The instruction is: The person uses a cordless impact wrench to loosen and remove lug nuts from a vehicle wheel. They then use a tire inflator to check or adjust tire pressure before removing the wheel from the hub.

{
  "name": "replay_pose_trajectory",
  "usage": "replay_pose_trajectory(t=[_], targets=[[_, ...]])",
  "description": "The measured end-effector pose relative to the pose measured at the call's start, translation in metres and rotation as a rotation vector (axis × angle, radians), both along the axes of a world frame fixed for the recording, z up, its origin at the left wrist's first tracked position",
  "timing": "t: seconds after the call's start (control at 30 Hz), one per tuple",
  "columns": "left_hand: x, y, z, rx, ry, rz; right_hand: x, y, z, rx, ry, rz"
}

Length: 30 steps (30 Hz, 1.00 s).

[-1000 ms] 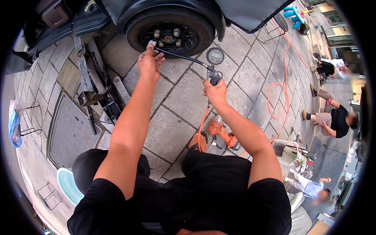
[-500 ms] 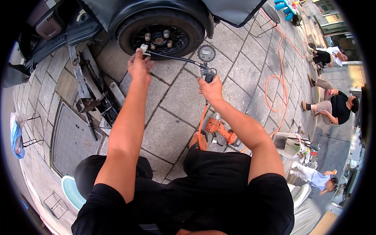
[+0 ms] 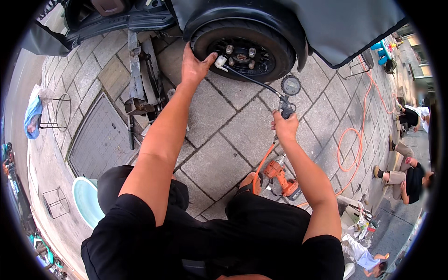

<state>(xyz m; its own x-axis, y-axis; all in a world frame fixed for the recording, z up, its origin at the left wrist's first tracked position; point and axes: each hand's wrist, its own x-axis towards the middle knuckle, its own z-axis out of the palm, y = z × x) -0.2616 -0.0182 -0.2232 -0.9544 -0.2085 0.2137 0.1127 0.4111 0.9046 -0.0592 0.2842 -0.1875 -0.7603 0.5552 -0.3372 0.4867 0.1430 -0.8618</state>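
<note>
A black tyre (image 3: 203, 39) on a black wheel with several lug nuts stands under a dark fender. The white air chuck (image 3: 221, 62) sits at the wheel's lower left, on the end of a black hose (image 3: 254, 80). My left hand (image 3: 195, 67) lies against the tyre's left edge, thumb spread from the fingers and pointing toward the chuck; its other fingertips are partly hidden. My right hand (image 3: 284, 125) is wrapped round a tyre inflator gun (image 3: 286, 110) with a round gauge (image 3: 290, 85). An orange air hose (image 3: 262, 163) runs down from the gun.
An orange cordless impact wrench (image 3: 281, 178) lies by my foot. A metal jack (image 3: 140, 84) stands left of the wheel, near a grey manhole cover (image 3: 100, 135). Coiled orange hose (image 3: 359, 154) lies on the paving at right. A pale green basin (image 3: 86, 200) is at lower left. People sit at far right.
My left hand has let go of the white air chuck and moved onto the tyre's edge. The chuck stays at the wheel. The whole view has shifted, with the scene moving right and down.
</note>
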Motion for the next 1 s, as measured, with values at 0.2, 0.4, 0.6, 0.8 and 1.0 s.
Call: replay_pose_trajectory(t=[0.2,0.4,0.6,0.8,1.0], targets=[[0.005,0.016,0.043,-0.071,-0.047,0.044,0.002,0.006,-0.001,-0.009,-0.034,-0.026],[0.007,0.014,0.047,-0.124,0.000,0.085,0.002,0.011,-0.014,-0.039,0.010,-0.030],[0.006,0.009,0.050,-0.180,-0.107,0.118,-0.003,0.007,-0.012,-0.050,-0.006,-0.032],[0.007,0.010,0.052,-0.153,-0.060,0.106,-0.001,0.011,-0.019,-0.054,0.009,-0.017],[0.009,0.011,0.053,-0.113,-0.025,0.087,0.002,0.010,-0.019,-0.032,-0.004,-0.005]])
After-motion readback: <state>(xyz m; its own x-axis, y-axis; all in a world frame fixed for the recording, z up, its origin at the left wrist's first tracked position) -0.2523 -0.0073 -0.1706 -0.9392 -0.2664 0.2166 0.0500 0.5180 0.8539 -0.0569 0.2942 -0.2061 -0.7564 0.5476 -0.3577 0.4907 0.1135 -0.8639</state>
